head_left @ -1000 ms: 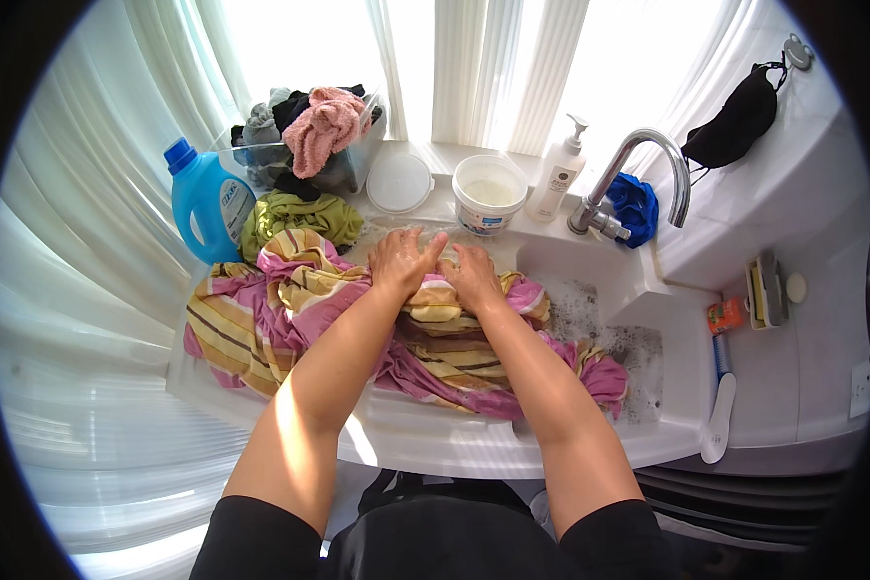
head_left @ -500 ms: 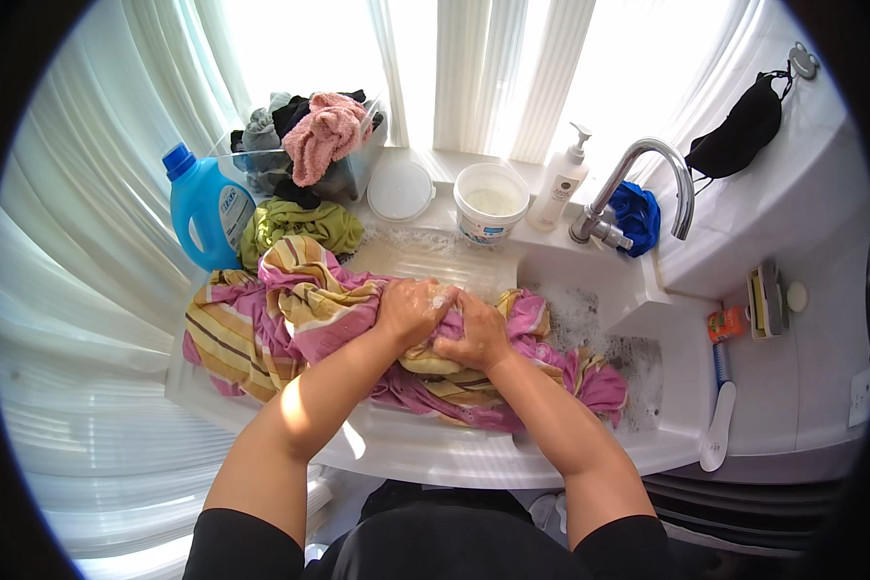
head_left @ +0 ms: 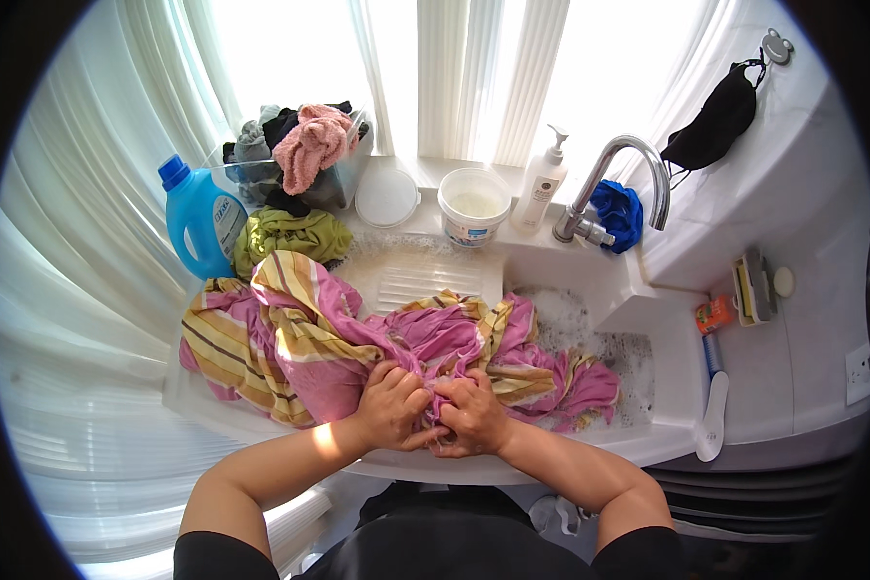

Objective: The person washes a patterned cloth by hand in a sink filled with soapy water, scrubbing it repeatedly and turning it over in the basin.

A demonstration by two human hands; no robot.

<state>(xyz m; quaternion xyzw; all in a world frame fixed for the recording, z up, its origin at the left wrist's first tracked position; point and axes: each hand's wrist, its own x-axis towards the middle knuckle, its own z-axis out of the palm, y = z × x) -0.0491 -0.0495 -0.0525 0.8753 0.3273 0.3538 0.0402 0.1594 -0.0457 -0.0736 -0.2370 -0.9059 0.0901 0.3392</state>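
- Striped cloth (head_left: 358, 338), wet and sudsy: we clench it with left hand (head_left: 392, 406) and right hand (head_left: 472, 416).
- Sink (head_left: 648, 358): we judge scrubbing underway, rinsing left.

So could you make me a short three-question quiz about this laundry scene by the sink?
1. True or false: both hands grip the striped cloth.
2. What stands left of the clothes basket? A) blue detergent bottle B) kettle C) iron
3. What hangs on the wall above the tap?

Key:
1. True: the left hand and right hand bunch it together.
2. A, the blue detergent bottle.
3. A black face mask.
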